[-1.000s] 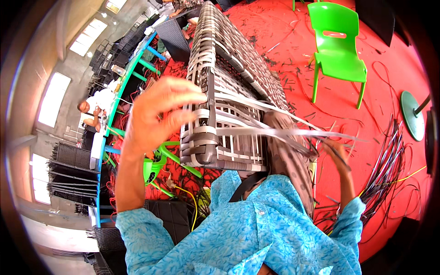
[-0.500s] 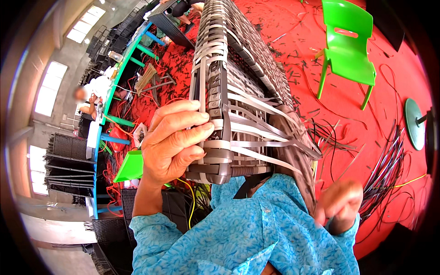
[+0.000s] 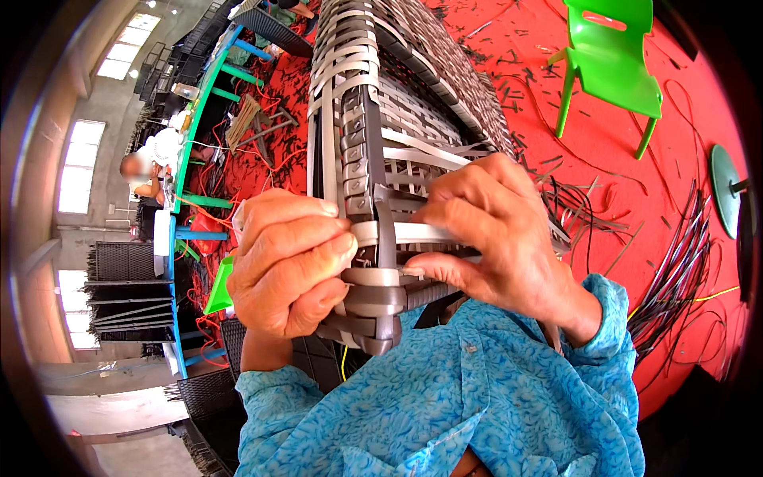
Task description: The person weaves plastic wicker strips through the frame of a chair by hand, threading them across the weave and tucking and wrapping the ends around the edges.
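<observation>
In front of me stands a woven wicker furniture panel (image 3: 364, 48) of grey and brown flat strips, its frame edge turned toward me. My left hand (image 3: 292, 266) is closed at the left side of that edge, its fingertips pressed on the end of a pale grey strip (image 3: 413, 231) wrapped across the frame. On the other side my right hand (image 3: 501, 234) pinches the same strip, thumb below and fingers above. A darker strip (image 3: 386, 234) runs down the edge between the hands. Above them, several wrapped strip ends show along the frame. The palm sides of both hands are hidden.
A green plastic chair (image 3: 612, 63) stands at the far right on the red floor, among scattered strip scraps. Long dark strips (image 3: 668, 278) lie in a bundle at right, near a round green disc (image 3: 724, 191). At left, a person (image 3: 147, 171) sits by a long workbench (image 3: 193, 151).
My right hand has come in from the lower right and taken hold of the pale strip. My left hand stays at the edge, slightly lower left. The view has shifted a little.
</observation>
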Demonstrator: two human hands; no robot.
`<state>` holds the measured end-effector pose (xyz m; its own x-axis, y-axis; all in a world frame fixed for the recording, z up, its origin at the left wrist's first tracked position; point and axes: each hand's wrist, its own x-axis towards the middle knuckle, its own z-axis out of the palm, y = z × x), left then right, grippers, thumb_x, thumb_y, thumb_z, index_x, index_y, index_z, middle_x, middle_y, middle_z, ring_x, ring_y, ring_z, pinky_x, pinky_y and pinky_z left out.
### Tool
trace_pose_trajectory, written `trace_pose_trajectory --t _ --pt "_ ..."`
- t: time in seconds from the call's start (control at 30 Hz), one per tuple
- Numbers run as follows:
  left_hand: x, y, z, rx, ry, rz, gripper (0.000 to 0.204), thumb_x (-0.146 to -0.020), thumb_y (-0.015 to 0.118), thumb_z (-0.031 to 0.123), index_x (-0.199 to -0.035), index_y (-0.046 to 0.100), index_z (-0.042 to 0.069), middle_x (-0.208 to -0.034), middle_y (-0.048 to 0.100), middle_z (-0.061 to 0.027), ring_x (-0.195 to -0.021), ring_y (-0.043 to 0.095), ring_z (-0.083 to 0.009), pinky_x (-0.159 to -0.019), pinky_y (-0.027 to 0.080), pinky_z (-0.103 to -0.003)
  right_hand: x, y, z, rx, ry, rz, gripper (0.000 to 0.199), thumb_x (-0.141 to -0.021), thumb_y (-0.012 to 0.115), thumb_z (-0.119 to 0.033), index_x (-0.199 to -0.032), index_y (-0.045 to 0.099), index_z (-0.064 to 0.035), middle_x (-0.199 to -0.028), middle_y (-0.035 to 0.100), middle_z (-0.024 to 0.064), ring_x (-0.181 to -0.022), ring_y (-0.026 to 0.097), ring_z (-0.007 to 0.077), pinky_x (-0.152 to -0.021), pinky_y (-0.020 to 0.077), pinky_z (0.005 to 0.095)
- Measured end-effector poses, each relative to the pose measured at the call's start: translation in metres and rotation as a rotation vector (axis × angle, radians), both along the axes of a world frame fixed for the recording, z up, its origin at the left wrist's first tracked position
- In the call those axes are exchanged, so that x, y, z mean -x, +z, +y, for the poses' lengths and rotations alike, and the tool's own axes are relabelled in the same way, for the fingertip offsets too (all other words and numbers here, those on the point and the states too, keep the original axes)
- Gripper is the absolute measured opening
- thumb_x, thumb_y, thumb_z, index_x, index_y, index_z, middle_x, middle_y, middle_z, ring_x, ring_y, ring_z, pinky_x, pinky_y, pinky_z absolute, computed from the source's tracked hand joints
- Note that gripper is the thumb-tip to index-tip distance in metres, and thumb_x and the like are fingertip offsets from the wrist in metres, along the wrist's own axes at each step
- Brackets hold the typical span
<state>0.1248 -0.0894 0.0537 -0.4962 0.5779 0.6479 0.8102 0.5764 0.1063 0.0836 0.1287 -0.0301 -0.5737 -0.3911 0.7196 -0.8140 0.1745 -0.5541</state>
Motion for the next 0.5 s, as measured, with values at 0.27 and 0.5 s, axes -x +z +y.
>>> trace_pose_trajectory --t 0.27,0.5 --pt "-0.006 0.002 0.007 -0.029 0.047 -0.071 0.035 -0.091 0.056 0.036 -0.086 0.069 0.003 -0.09 0.066 -0.0096 -0.082 0.061 -0.0271 -0.076 0.046 -0.044 0.023 0.004 0.008 0.337 0.24 -0.245 0.037 -0.087 0.066 -0.028 -0.11 0.061 0.0009 -0.105 0.058 0.0147 -0.097 0.057 0.027 -0.086 0.0446 0.0364" --pt "-0.006 -0.017 0.006 -0.28 0.035 -0.14 0.047 -0.096 0.044 0.046 -0.094 0.07 0.007 -0.101 0.061 -0.0132 -0.101 0.058 -0.0329 -0.084 0.044 -0.048 0.019 0.01 0.006 0.067 0.142 0.147 0.069 -0.085 0.05 -0.059 -0.122 0.059 -0.0013 -0.124 0.058 0.0174 -0.119 0.052 0.0354 -0.102 0.0371 0.048"
